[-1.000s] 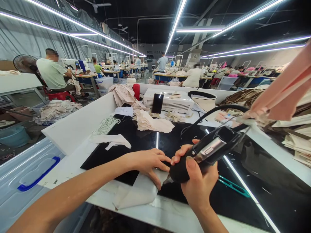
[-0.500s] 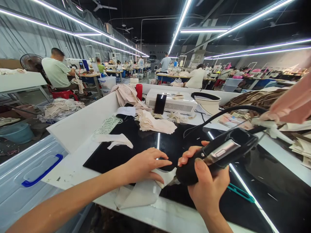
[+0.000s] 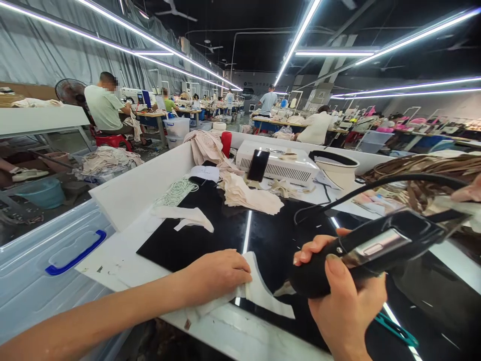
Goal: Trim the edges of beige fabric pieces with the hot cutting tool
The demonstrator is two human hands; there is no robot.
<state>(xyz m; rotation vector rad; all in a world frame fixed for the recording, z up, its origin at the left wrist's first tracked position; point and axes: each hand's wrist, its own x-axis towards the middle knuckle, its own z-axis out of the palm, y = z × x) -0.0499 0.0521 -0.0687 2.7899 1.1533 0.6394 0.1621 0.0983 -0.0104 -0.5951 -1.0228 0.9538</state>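
Note:
My right hand (image 3: 343,286) is wrapped round a black corded handheld tool (image 3: 376,245) with a silver panel and button on its side. A small metal tip (image 3: 285,289) shows at its near left end, apart from the fabric. My left hand (image 3: 221,276) lies over a curved white fabric piece (image 3: 265,290), fingers pressed together at its edge. This piece rests on a glossy black board (image 3: 225,240); part of it is hidden under my palm. A teal slotted tool (image 3: 396,328) lies by my right wrist.
Behind the board are stacked cream fabric pieces (image 3: 251,195), a phone (image 3: 258,165) leaning on a white vented box (image 3: 278,163), and a cream visor (image 3: 334,168). Green cord (image 3: 175,193) lies left. Another person's hand (image 3: 469,190) is at the right edge. Blue-handled bins (image 3: 71,240) stand left.
My left hand has closed onto the fabric piece, which now lies spread toward the right. The tool has moved right, away from my left hand. The other person's hand has shifted right and lower.

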